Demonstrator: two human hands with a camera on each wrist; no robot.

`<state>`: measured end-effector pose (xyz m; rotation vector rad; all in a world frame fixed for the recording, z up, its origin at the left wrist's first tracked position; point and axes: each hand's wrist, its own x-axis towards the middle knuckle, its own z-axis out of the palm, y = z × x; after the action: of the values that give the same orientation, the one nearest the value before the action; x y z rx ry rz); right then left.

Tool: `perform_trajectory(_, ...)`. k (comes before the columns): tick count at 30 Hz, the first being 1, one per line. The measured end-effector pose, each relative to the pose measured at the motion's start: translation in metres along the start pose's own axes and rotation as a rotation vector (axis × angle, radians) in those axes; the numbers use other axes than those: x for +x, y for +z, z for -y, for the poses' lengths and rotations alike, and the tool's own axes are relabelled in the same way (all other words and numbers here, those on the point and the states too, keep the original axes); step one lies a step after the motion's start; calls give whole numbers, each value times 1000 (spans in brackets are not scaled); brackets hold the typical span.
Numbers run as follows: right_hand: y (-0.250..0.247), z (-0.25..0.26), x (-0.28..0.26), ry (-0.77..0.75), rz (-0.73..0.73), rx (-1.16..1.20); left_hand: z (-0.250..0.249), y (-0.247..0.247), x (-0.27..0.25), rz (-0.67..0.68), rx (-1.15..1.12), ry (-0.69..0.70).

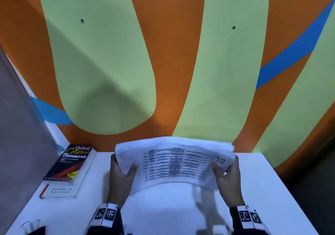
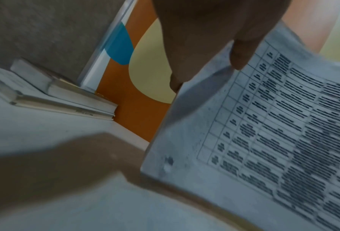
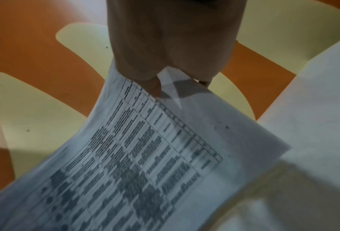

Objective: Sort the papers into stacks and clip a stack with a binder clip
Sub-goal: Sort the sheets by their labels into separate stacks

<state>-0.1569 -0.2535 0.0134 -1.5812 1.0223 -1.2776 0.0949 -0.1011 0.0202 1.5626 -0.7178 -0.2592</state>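
Note:
A thick stack of white papers [image 1: 174, 162] with a printed table on its top sheet is held above the white table [image 1: 262, 189], bowed upward in the middle. My left hand [image 1: 120, 169] grips its left edge, thumb on top. My right hand [image 1: 226, 171] grips its right edge the same way. In the left wrist view the thumb presses on the papers [image 2: 264, 132] near the table's first column. In the right wrist view the fingers pinch the papers [image 3: 145, 156] at a folded corner. No binder clip shows in any view.
Two stacked books [image 1: 70, 166], the top one a dark thesaurus, lie at the table's left side by a grey partition [image 1: 21, 126]. An orange and green wall [image 1: 163, 71] stands right behind the table. The table's right edge drops to a dark floor [image 1: 317, 198].

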Motion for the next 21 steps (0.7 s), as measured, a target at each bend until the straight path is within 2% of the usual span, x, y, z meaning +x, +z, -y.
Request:
perform_trajectory(3,3,-4,-1,31,-3,-73,8,0,1,39,23,-62)
perform_trajectory(9,0,-2,7,-7,12,-41,-4,-2,4,-12,-13,-19)
perform_trajectory(13,3,-9,1,91,39,-140,14,-3,4,77,-2,-125)
perform_trajectory(18,5,-12,4,79,49,-141,13,0,6,96,-46,-107)
perform_trajectory(21,9,-12,0,138,60,-174,26,-1,7,164,-50,-213)
